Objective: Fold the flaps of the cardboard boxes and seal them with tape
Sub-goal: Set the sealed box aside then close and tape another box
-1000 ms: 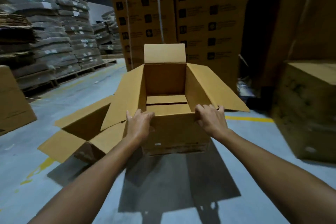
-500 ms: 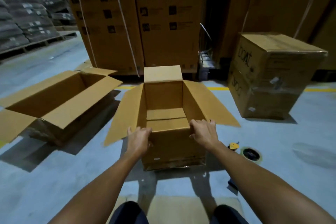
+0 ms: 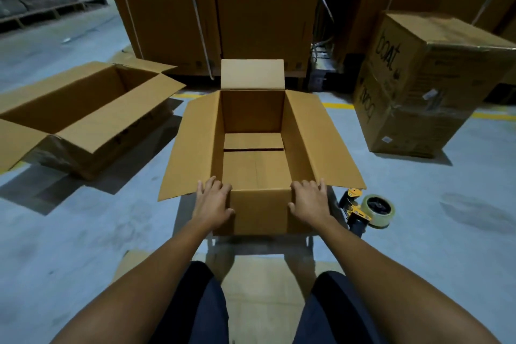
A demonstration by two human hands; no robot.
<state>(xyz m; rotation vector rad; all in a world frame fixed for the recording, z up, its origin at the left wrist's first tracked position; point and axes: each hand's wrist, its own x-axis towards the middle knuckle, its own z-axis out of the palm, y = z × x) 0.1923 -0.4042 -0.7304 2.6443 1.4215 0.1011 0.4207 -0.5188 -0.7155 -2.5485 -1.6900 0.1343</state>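
— At centre frame, on the grey floor (image 3: 83, 232), what stands there?

— An open cardboard box (image 3: 255, 170), its top unsealed. The far flap (image 3: 252, 74) stands upright, while the left flap (image 3: 192, 148) and right flap (image 3: 324, 142) splay outward. Inside, the bottom flaps meet at a dark gap.

— And the hands?

— The left hand (image 3: 213, 204) lies on the near left corner. Its fingers are close together and nearly straight along the base of the left flap, and its thumb is spread onto the near wall. The right hand (image 3: 308, 204) mirrors it on the near right corner. Both lie flat against the cardboard; neither pinches it.

— Where is the tape?

— Right of centre, just beside the box's near right corner. A yellow and black tape dispenser (image 3: 354, 209) lies on the floor with a roll of tape (image 3: 378, 211) on it, apart from the right hand.

— What else shows?

— At the left, a second open box (image 3: 83, 109), longer, with its flaps out, apart from the first. At the upper right, a closed box (image 3: 435, 78) printed "boat". Along the top, tall printed cartons (image 3: 217, 8). A yellow line (image 3: 337, 105) crosses the floor in front of them. At the bottom, the person's knees (image 3: 206, 301) in dark trousers are over a flat sheet of cardboard (image 3: 259, 288).
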